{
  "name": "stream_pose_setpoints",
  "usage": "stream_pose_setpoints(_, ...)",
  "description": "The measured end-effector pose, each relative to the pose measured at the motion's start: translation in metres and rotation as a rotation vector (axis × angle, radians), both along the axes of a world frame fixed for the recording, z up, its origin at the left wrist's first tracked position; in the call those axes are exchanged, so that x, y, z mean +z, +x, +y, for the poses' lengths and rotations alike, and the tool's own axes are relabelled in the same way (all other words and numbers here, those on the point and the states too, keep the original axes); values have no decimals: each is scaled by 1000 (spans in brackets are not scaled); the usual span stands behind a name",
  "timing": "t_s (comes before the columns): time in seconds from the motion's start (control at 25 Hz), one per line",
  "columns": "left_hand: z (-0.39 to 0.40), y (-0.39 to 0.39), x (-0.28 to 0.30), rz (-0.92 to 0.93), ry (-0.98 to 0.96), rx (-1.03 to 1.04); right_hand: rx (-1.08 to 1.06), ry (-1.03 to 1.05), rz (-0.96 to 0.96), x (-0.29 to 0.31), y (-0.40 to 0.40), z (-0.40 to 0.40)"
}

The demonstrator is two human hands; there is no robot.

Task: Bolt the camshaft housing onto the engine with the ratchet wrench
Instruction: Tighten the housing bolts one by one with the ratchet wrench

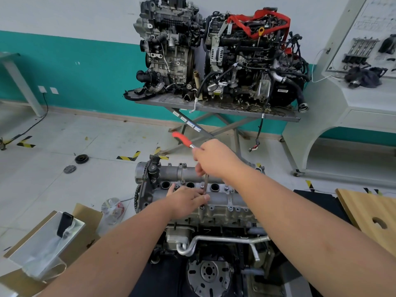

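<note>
I had the grey cast-aluminium camshaft housing (214,189) seated atop the engine (205,232) in front of me. My right hand (214,159) gripped the red-handled ratchet wrench (184,140) at its head, the long steel extension (206,185) dropping to a bolt (202,207) on the near edge. My left hand (186,200), fingers loosely extended, steadied the extension. Several bolts looked seated; I judged tightening was mid-way.

ratchet wrench (186,141) head hidden under right hand (216,160), engine (216,224) base cut off below
</note>
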State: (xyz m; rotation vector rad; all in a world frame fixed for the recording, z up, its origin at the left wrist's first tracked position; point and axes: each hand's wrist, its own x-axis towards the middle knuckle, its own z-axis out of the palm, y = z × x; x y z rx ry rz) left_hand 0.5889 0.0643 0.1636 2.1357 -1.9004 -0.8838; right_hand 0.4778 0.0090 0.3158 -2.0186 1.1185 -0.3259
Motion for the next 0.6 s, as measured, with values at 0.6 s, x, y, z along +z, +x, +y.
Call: stream_pose_setpoints(0.6, 0, -1, 0, 69, -67, 40, -33, -747, -630, -74, -8, 18)
